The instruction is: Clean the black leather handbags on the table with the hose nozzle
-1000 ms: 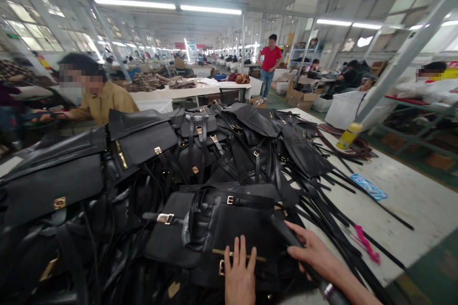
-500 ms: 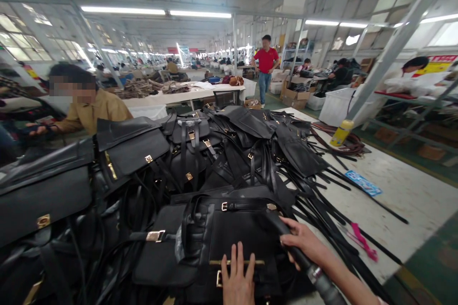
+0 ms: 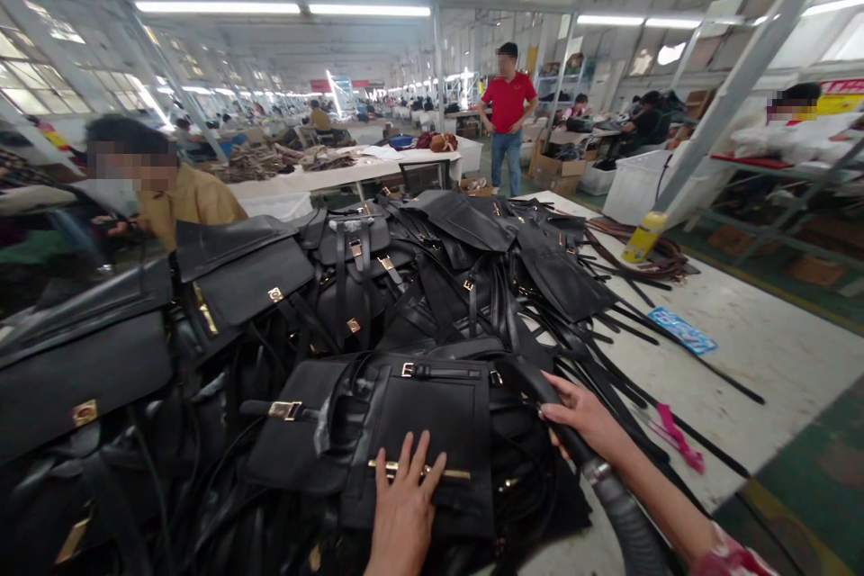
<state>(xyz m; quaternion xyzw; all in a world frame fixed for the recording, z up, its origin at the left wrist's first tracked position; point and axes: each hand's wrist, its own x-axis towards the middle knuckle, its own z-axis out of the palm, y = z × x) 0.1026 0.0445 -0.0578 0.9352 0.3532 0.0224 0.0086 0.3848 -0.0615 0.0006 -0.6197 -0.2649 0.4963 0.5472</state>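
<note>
A black handbag [image 3: 432, 432] lies flat at the near edge of a large heap of black bags [image 3: 324, 288] on a white surface [image 3: 762, 360]; the left hand [image 3: 403, 513] rests on its flap with fingers spread, over the gold bar clasp [image 3: 418, 471]. The right hand [image 3: 587, 418] has its grip closed around a black hose nozzle [image 3: 560, 423], aimed at the bag's right side — this looks like cleaning or blowing off the bag, one hand steadying it. A next pass would need the flap kept flat while the nozzle travels across.
</note>
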